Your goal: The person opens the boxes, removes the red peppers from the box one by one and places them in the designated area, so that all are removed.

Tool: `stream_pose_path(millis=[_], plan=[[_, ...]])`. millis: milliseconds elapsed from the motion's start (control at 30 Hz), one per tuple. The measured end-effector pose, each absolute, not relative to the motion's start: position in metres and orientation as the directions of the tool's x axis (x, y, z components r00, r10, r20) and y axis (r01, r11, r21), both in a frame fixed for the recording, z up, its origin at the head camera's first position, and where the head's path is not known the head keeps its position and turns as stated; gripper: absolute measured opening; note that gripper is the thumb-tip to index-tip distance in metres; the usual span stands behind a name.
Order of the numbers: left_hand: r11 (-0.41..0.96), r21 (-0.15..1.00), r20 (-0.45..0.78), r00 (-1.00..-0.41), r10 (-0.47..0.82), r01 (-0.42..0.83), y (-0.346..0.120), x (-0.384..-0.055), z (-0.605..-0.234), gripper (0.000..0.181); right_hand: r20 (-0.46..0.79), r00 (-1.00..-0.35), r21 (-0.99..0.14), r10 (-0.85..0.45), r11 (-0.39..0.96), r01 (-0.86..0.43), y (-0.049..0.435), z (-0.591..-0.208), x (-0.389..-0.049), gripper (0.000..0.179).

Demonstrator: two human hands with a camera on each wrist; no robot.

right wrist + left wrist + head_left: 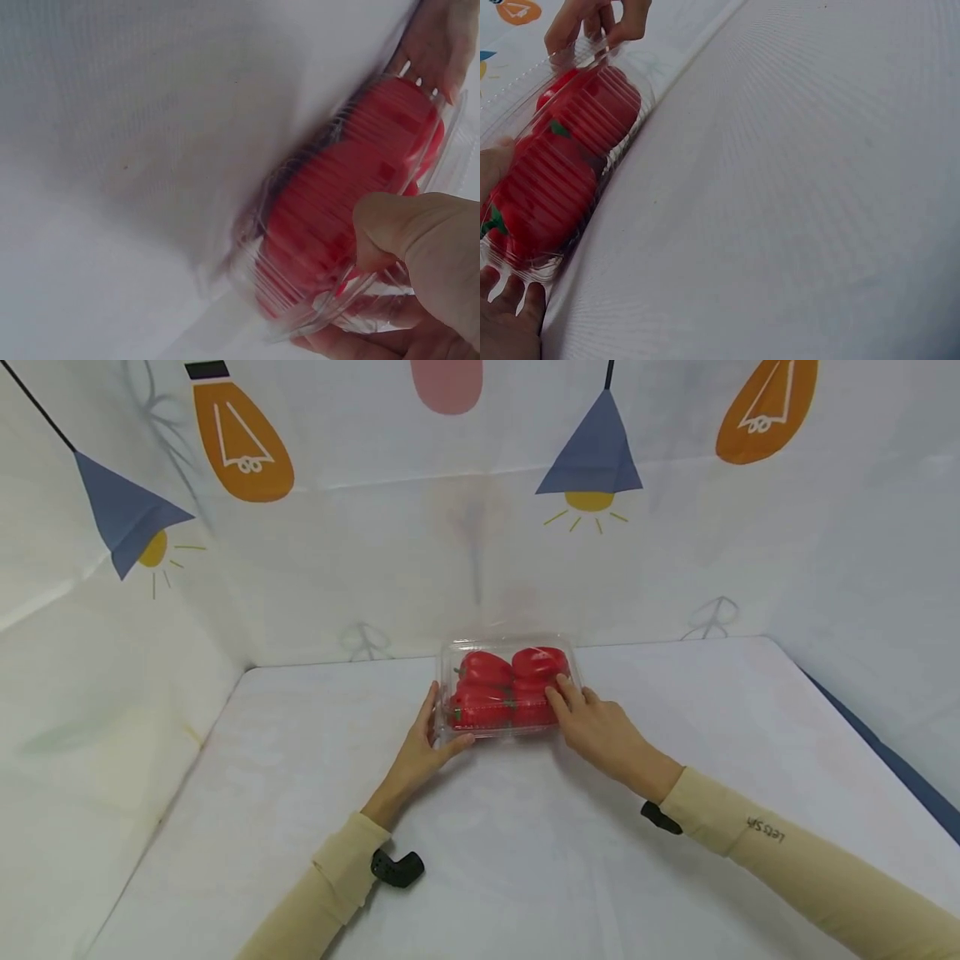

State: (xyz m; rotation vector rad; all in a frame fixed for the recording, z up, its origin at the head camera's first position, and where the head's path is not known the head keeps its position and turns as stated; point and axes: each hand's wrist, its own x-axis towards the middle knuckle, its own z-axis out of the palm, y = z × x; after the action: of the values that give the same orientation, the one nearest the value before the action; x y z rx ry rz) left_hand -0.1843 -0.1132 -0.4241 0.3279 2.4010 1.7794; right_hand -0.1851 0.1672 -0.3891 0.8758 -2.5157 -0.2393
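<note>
A clear plastic clamshell box (442,660) of red bell peppers (483,668) with green stems lies near the table's back edge in the head view. My left hand (411,764) holds its near left corner, fingers along the left side and thumb at the front. The left wrist view shows those fingertips (532,304) against the box's end. My right hand (611,739) grips the right side of the box. Its thumb (379,225) presses the plastic from one side in the right wrist view, with fingers on the other side. Some fingers are partly hidden.
The box stands on a white-covered table (510,843). Close behind it rises a white fabric wall (360,568) printed with lamps and bulbs. Black wrist devices (397,868) sit at both beige sleeves (810,852).
</note>
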Motion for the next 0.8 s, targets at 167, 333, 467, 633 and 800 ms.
stream_pose_path(millis=[167, 333, 467, 633, 800], plan=[[0.284, 0.953, 0.028, -0.966, 0.256, 0.103, -0.1136, -0.1844, -0.4238, 0.098, 0.378, -0.691, 0.298, -0.616, 0.788, -0.539, 0.1676, -0.3903, -0.185, 0.053], [0.289, 0.952, 0.021, -0.967, 0.256, 0.097, -0.1138, -0.1843, -0.4234, 0.098, 0.371, -0.707, 0.283, -0.603, 0.798, -0.532, 0.1681, -0.3928, -0.1855, 0.055], [0.276, 0.957, 0.019, -0.966, 0.256, 0.092, -0.1131, -0.1841, -0.4227, 0.099, 0.364, -0.717, 0.28, -0.594, 0.804, -0.524, 0.169, -0.3941, -0.1863, 0.055], [0.272, 0.957, 0.028, -0.966, 0.258, 0.1, -0.1127, -0.1839, -0.422, 0.098, 0.349, -0.721, 0.275, -0.599, 0.801, -0.532, 0.1707, -0.3932, -0.1862, 0.056], [0.262, 0.961, 0.026, -0.967, 0.255, 0.095, -0.113, -0.1832, -0.4219, 0.097, 0.345, -0.723, 0.235, -0.599, 0.801, -0.551, 0.1728, -0.3921, -0.1853, 0.058]])
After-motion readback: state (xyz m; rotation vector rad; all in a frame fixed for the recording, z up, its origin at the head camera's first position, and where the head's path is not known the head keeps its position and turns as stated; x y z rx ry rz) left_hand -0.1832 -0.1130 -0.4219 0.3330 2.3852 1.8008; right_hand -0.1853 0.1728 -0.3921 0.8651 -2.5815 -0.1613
